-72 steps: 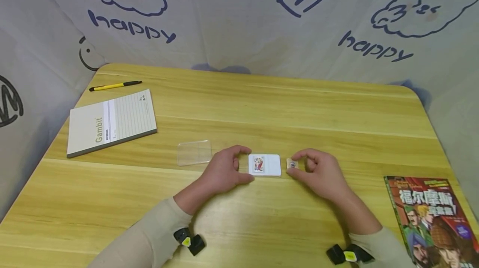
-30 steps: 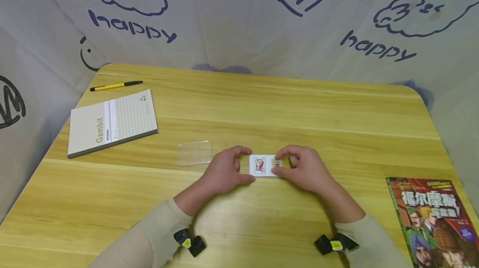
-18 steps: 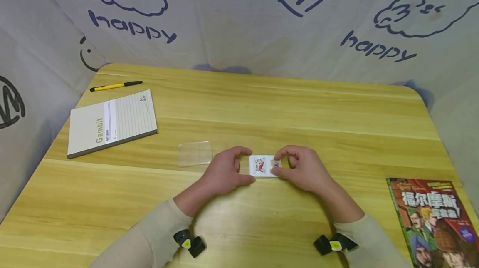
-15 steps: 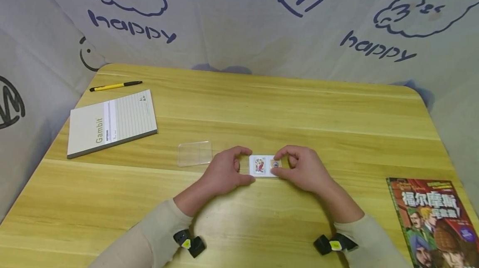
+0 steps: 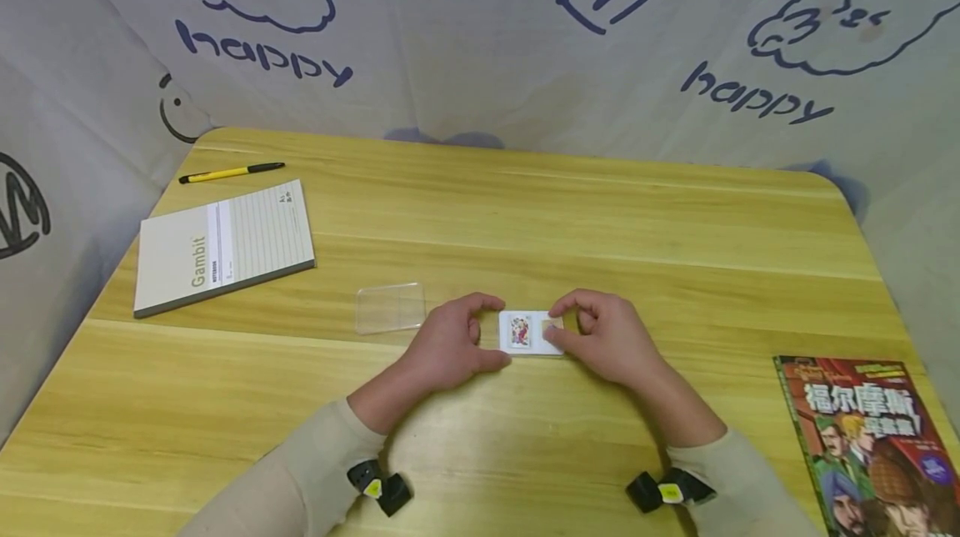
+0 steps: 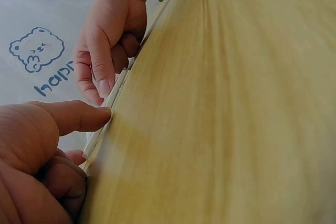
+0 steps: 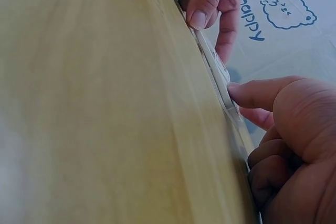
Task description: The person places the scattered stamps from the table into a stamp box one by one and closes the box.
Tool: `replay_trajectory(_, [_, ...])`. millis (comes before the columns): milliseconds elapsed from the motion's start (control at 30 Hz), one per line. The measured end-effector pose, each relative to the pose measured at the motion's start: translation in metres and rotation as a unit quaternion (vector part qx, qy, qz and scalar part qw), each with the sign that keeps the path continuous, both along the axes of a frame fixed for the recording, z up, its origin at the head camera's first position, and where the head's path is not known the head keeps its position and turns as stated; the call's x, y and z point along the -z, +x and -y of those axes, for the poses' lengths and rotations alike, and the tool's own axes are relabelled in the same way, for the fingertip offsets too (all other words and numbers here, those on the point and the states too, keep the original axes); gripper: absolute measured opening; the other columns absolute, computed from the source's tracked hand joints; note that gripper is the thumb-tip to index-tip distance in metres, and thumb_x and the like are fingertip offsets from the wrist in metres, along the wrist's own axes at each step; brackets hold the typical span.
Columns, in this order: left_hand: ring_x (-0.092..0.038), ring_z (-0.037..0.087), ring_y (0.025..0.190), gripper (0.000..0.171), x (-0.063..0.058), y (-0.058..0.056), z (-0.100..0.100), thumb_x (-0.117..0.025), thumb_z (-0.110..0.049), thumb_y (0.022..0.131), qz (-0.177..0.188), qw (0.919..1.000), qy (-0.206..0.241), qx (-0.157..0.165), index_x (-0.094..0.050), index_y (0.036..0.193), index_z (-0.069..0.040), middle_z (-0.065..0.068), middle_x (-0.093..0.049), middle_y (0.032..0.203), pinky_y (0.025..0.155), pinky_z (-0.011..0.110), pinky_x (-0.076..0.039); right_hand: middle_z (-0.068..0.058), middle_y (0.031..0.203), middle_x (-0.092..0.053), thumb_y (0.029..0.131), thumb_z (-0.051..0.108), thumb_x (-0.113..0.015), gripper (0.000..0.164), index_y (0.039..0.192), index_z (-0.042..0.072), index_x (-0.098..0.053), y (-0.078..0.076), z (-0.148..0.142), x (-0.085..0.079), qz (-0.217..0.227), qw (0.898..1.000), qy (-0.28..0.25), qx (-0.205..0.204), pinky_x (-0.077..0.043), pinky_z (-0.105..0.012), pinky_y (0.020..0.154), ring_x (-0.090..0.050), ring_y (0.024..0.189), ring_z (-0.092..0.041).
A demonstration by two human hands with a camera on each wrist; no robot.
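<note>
Left hand (image 5: 453,341): fingers part-open, gripping left end of white tray (image 5: 536,337) mid-bench (image 5: 480,429). Right hand (image 5: 611,339): fingers nearly closed, pinching tan tile (image 5: 553,323) at tray's right end.

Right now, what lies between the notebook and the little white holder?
In the head view, a clear plastic piece and the left hand, between notebook and white holder.
</note>
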State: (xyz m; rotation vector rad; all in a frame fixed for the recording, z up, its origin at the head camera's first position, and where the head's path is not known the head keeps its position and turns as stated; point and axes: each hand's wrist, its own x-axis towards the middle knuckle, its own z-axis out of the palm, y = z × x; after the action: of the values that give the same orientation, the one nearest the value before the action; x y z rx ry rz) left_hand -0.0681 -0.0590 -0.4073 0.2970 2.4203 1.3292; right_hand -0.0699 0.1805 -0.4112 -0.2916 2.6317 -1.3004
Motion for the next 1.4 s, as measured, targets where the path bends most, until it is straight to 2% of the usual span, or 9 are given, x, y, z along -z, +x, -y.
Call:
replay_trajectory(300, [-0.040, 0.011, 0.052, 0.064, 0.002, 0.000, 0.000, -0.089, -0.010, 0.073, 0.002, 0.9999, 0.010, 0.001, -0.061, 0.130, -0.005, -0.001, -0.046, 0.063, 0.048, 0.026, -0.034, 0.003, 0.053, -0.033, 0.084, 0.022, -0.083, 0.024, 0.104, 0.014, -0.073, 0.002, -0.003, 0.001, -0.002, 1.000, -0.022, 0.009, -0.029, -0.027, 0.048, -0.029, 0.047, -0.011])
replay_trajectory(567, [-0.040, 0.011, 0.052, 0.064, 0.004, 0.000, 0.001, -0.090, -0.010, 0.072, 0.004, 0.9999, 0.011, 0.000, -0.061, 0.130, -0.006, -0.001, -0.046, 0.063, 0.048, 0.026, -0.034, 0.006, 0.056, -0.028, 0.073, 0.019, -0.091, 0.046, 0.114, 0.015, -0.070, 0.007, -0.015, 0.002, -0.009, 0.999, -0.033, -0.022, -0.039, -0.033, 0.065, -0.027, 0.051, -0.010])
replay_trajectory(800, [-0.041, 0.011, 0.052, 0.064, 0.004, 0.001, 0.001, -0.090, -0.011, 0.073, 0.005, 1.0000, 0.009, 0.001, -0.061, 0.130, -0.006, -0.001, -0.046, 0.063, 0.048, 0.027, -0.034, 0.006, 0.058, -0.028, 0.069, 0.022, -0.095, 0.057, 0.119, 0.016, -0.068, 0.009, -0.017, 0.004, 0.008, 1.000, -0.019, -0.024, -0.040, -0.036, 0.070, -0.029, 0.054, -0.010])
replay_trajectory(1067, [-0.041, 0.011, 0.052, 0.065, 0.004, 0.001, 0.000, -0.090, -0.010, 0.073, 0.001, 0.9999, 0.011, 0.001, -0.061, 0.130, -0.005, -0.001, -0.047, 0.063, 0.048, 0.027, -0.035, 0.008, 0.057, -0.028, 0.069, 0.021, -0.094, 0.059, 0.121, 0.014, -0.068, 0.008, -0.018, 0.003, 0.011, 0.999, -0.001, -0.032, -0.041, -0.037, 0.072, -0.029, 0.054, -0.010])
replay_trajectory(1400, [-0.039, 0.011, 0.051, 0.069, 0.003, 0.003, 0.005, -0.089, -0.008, 0.073, 0.007, 0.9997, 0.024, 0.000, -0.057, 0.134, -0.005, -0.001, -0.045, 0.062, 0.048, 0.026, -0.034, 0.008, 0.057, -0.027, 0.069, 0.022, -0.094, 0.056, 0.119, 0.013, -0.070, 0.007, -0.016, 0.005, 0.011, 0.999, -0.001, -0.031, -0.039, -0.031, 0.063, -0.026, 0.054, -0.010])
